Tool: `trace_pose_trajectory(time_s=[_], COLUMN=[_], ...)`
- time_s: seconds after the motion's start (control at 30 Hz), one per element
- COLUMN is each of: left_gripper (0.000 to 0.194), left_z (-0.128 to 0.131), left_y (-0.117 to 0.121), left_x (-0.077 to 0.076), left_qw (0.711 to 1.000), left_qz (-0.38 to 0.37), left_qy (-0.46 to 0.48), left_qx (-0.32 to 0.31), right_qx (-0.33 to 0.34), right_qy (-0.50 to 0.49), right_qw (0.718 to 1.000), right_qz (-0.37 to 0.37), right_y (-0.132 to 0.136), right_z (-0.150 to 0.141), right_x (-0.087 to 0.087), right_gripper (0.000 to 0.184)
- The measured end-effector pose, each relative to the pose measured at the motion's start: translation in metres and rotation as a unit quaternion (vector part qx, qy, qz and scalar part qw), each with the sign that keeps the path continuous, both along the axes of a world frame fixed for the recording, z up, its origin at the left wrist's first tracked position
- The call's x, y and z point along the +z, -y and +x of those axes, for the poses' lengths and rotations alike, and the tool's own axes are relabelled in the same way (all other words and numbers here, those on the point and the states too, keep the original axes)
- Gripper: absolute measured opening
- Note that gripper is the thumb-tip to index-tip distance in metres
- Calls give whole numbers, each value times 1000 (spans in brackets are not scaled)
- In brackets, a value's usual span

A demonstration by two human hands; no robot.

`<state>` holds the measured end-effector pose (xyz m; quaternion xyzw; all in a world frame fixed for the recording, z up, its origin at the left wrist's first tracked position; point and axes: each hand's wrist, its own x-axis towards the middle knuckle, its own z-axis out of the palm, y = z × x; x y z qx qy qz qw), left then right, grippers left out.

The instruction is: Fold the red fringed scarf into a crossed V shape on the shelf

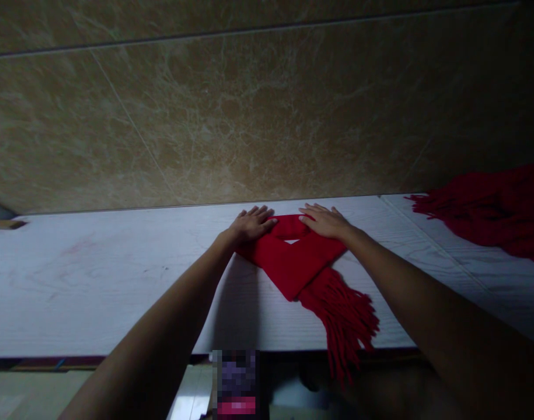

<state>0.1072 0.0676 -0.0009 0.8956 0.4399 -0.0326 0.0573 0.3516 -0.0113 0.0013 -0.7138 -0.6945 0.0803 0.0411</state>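
A red fringed scarf (297,259) lies folded into a V shape on a white wood-grain table (109,280), its fringe hanging over the near edge. My left hand (252,223) rests flat on the scarf's left fold, fingers stretched out. My right hand (323,221) presses flat on the right fold, fingers also spread. The two hands sit close together near the table's far edge, with a small gap of table showing between the folds.
A pile of more red fringed scarves (494,210) lies at the table's far right. A beige marbled wall (249,105) rises right behind the table. A blurred dark and pink object (236,385) shows below the near edge.
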Motion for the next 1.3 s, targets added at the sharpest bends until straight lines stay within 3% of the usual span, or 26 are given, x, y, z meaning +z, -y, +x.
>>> trace_pose_trajectory(time_s=[1.3], left_gripper=[69], left_z=[0], left_y=[0], left_x=[0], left_qw=[1000], left_qz=[1], left_qy=[7], left_qx=[-3], right_qx=[-1], right_qy=[-3], right_qw=[1000], right_qz=[1], right_y=[-1], right_z=[2], right_x=[-2], right_gripper=[62])
